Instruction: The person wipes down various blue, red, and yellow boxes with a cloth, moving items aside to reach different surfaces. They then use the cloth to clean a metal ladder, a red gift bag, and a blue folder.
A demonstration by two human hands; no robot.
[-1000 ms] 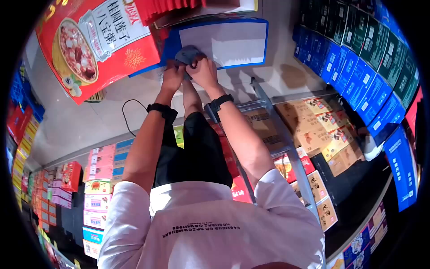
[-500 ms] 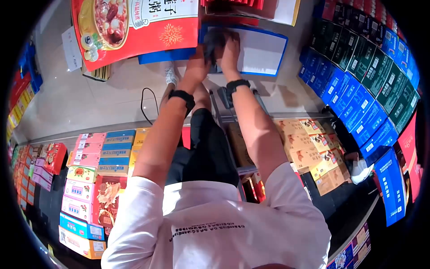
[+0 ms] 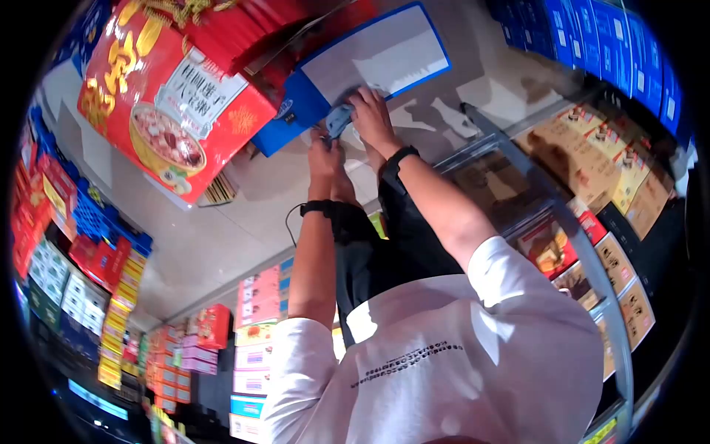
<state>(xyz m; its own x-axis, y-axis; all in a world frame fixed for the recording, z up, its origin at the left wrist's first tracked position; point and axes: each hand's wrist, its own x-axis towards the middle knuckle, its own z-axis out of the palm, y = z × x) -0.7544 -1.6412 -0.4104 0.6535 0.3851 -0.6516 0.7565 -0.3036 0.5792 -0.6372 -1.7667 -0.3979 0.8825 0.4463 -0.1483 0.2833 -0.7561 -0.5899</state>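
A crumpled grey-blue cloth (image 3: 339,120) is bunched between my two hands, in front of a blue box with a white panel (image 3: 377,55). My right hand (image 3: 373,118) grips the cloth's upper right side with bent fingers. At its lower left end, my left hand (image 3: 324,154) has its fingers closed round the cloth, partly hidden. Both wrists carry dark bands. Left of the hands stands a large red food gift box (image 3: 177,111) with a bowl picture, close against the blue box.
A grey metal ladder-like frame (image 3: 569,222) stands close by my right arm. Stacked tan boxes (image 3: 573,159) lie beyond it, and blue boxes (image 3: 621,44) rise at upper right. Pink and white cartons (image 3: 255,325) sit at lower left. A tiled floor (image 3: 244,200) shows between.
The view has swung round, bringing more of the red gift box and the metal frame into sight. My hands have drawn slightly apart, and the cloth shows more plainly between them.
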